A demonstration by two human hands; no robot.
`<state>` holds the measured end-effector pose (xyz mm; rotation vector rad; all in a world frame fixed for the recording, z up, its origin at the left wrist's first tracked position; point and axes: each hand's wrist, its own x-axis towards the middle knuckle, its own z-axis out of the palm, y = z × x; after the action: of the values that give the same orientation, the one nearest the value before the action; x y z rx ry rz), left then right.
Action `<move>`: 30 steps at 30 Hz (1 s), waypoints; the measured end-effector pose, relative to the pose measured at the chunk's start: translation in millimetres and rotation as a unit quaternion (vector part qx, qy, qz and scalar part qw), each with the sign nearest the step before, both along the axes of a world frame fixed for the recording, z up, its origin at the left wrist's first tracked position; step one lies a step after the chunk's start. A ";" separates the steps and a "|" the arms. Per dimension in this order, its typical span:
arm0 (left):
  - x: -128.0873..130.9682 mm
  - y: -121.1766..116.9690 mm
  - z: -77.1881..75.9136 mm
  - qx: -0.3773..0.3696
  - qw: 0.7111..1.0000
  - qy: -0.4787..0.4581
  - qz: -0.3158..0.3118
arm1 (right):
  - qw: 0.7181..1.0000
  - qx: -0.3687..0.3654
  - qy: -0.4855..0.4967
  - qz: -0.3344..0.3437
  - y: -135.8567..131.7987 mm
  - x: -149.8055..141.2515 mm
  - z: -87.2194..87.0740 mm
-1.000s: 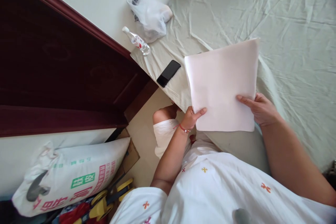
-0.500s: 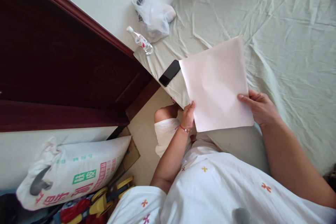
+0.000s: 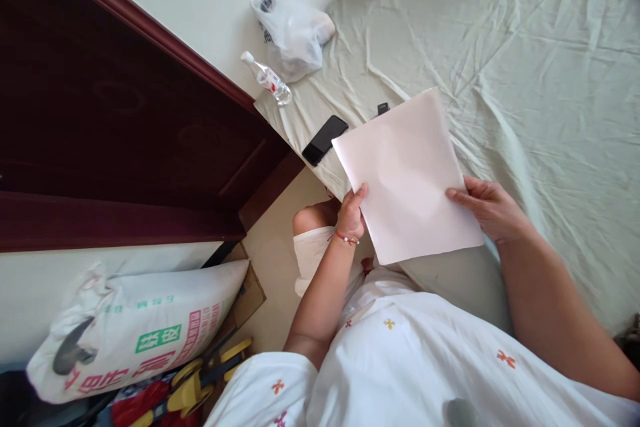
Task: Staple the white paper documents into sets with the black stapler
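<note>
A blank, pale pinkish-white sheet of paper (image 3: 407, 180) is held tilted above my lap and the edge of the bed. My left hand (image 3: 353, 212) grips its left edge, thumb on top and fingers underneath. On the opposite edge, my right hand (image 3: 493, 208) pinches it the same way, with most fingertips hidden below. A black phone (image 3: 325, 140) lies on the sheet just beyond the paper's left corner. Part of a small black object (image 3: 383, 109) shows behind the upper edge; its kind is hidden.
A bed with a wrinkled pale green sheet (image 3: 560, 93) spreads ahead and right. By the wall stand a plastic bottle (image 3: 270, 80) and a white plastic bag (image 3: 295, 40). At left are a dark red wooden panel (image 3: 120, 93) and a big printed sack (image 3: 150, 327) on the floor.
The paper has come slightly toward me and turned a little, its far edge lower and left. More of the phone and a small black object now show behind it. Both hands keep their grip.
</note>
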<state>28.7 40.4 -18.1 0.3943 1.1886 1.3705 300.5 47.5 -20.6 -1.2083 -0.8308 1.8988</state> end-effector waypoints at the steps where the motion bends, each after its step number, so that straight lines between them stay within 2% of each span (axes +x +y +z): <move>1: -0.4 3.0 -0.4 -0.003 1.000 -0.003 0.005 | 1.000 -0.002 -0.001 0.011 -0.2 -0.1 0.3; 4: -2.0 5.8 -9.3 0.002 0.999 0.037 0.022 | 1.000 0.014 -0.022 0.005 0.7 -1.4 -1.4; 7: -4.0 1.9 -23.5 0.030 0.994 0.096 0.033 | 0.993 0.064 -0.072 -0.065 3.0 -3.8 -4.0; 10: -5.9 -2.1 -33.9 0.050 0.991 0.118 0.038 | 0.975 0.114 -0.136 -0.135 5.1 -5.6 -4.2; 13: -7.3 -3.5 -39.1 0.050 0.990 0.117 0.055 | 0.960 0.151 -0.183 -0.147 5.9 -6.2 -2.2; 17: -6.2 -4.7 -37.5 0.042 0.989 0.124 0.065 | 0.950 0.187 -0.204 -0.141 5.2 -6.0 0.6; 24: 2.2 -7.4 -19.5 0.059 0.989 0.131 0.028 | 0.953 0.189 -0.195 -0.137 1.8 -6.4 4.7; 30: -0.4 -7.3 -23.6 0.047 0.992 0.113 0.013 | 0.939 0.210 -0.239 -0.129 1.0 -6.8 5.4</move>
<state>28.3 33.0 -41.7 0.6163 1.3191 1.4363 293.6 48.5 -15.2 -1.4352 -1.1930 1.1485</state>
